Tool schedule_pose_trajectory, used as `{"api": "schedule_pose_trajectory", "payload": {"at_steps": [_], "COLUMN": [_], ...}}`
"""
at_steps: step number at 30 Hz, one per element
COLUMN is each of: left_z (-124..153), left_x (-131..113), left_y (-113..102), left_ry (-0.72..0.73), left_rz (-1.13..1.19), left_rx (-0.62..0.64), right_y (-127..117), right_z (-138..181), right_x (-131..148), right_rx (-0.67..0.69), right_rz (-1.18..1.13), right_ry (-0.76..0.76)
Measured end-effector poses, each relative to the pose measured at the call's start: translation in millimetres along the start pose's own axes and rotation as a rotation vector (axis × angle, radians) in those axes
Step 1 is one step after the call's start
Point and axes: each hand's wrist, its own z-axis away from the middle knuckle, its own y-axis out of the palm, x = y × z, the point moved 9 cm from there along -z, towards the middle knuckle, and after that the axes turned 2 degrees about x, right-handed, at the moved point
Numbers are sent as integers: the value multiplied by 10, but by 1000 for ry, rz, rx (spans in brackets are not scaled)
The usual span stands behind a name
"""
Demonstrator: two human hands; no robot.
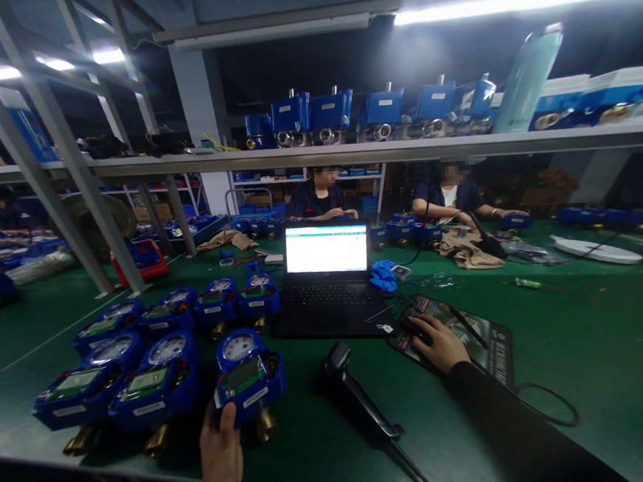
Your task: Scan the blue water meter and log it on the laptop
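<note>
My left hand grips the left side of a blue water meter, its thumb on the front edge. This meter has a round dial, a small display with an exposed green board, and a brass pipe end below. Under my right hand is a black computer mouse, largely covered by the fingers, on a patterned mouse pad. Between my hands a black barcode scanner lies on the green table. Behind it stands an open laptop with a lit, mostly white screen.
Several similar meters stand in rows at the left. A blue cloth or glove lies right of the laptop. A shelf above carries blue meters and a pale green bottle. Two people sit across the table, with others farther off.
</note>
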Motion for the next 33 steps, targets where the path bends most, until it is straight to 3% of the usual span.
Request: {"api": "schedule_pose_trajectory", "payload": {"at_steps": [33], "left_z": [11], "left_x": [5], "left_y": [-15], "left_ry": [-23], "left_rz": [-22], "left_rx": [-25], "right_y": [31], "right_z": [-3], "right_x": [11], "right_rx": [25], "right_rz": [1], "right_ry": [-19]}}
